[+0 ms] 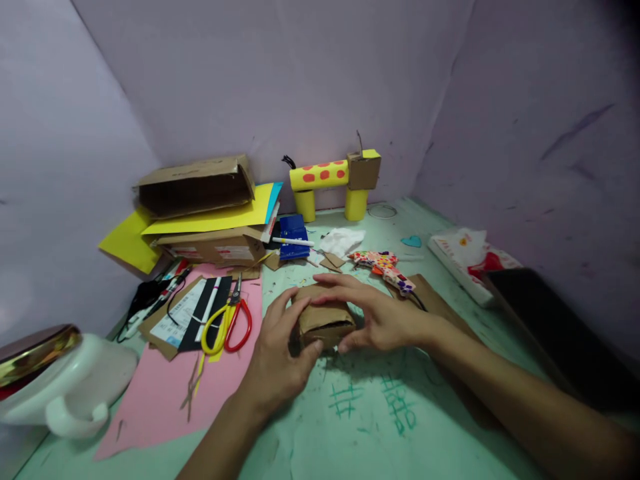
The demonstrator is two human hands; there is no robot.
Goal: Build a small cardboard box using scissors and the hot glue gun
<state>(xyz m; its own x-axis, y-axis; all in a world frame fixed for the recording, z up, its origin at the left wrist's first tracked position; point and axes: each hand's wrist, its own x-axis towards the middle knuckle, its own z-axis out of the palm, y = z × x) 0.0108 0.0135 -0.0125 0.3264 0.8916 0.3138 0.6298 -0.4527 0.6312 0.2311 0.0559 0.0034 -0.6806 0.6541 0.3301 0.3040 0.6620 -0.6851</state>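
Note:
A small brown cardboard box (326, 319) sits on the green tabletop between both hands, its near edge uneven and slightly gaping. My left hand (283, 350) wraps its left side, thumb at the near lower corner. From the right, my right hand (377, 312) grips the box, fingers over the top and thumb at the near right corner. Just behind my right hand lies a glue gun (385, 267) with a colourful pattern. Scissors (233, 320) with one yellow and one red handle rest to the left on pink paper (170, 400).
A yellow cardboard animal figure with red spots (320, 175) stands against the back wall. Cardboard boxes (200, 187) and yellow sheets are stacked at back left. A white figure-like object (85, 380) is at far left. A dark flat panel (560, 333) and a white tray (475, 283) lie right.

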